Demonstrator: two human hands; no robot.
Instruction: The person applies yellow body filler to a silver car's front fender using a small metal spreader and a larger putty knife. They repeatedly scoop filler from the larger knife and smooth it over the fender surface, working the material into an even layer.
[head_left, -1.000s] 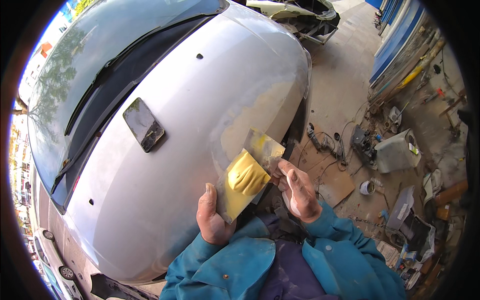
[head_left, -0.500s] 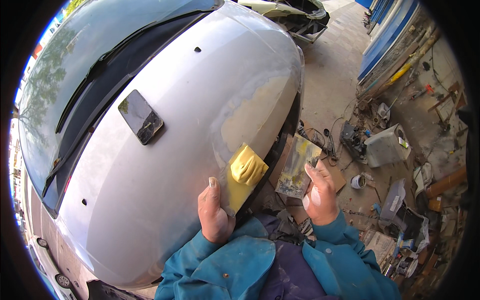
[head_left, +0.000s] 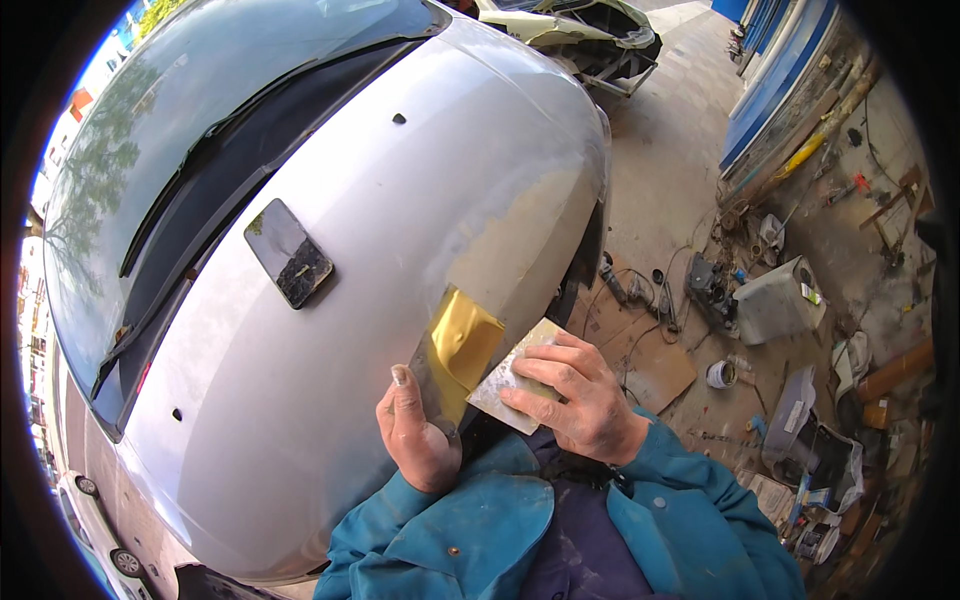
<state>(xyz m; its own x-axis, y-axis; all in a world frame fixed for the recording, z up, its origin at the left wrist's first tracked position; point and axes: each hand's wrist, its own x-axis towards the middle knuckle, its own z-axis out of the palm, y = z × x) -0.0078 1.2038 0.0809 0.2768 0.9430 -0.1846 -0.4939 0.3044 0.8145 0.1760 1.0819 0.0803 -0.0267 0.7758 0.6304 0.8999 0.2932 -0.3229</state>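
Note:
My left hand (head_left: 418, 435) grips a flat mixing board (head_left: 432, 375) by its lower end, thumb up along the edge. Yellow body filler (head_left: 466, 338) is spread over the board, smooth and folded in the middle. In my right hand (head_left: 580, 405) is a flat rectangular putty spreader (head_left: 508, 398), its surface smeared grey and yellowish. My fingers lie across its face, and its left edge is close to the filler; whether they touch I cannot tell. Beneath and beyond lies a silver car hood (head_left: 330, 380) with a sanded beige patch (head_left: 525, 235) near its front edge.
A phone (head_left: 289, 252) lies on the hood, below the windshield (head_left: 200, 110). On the ground at right are cardboard (head_left: 650, 370), a small tin (head_left: 720, 375), a greyish jug (head_left: 780, 300), cables and scattered parts. A damaged car (head_left: 590, 40) stands beyond.
My right hand has swung left and turned over, bringing the spreader beside the board. The filler's lumpy mound now looks flatter. My left hand and board have shifted slightly left.

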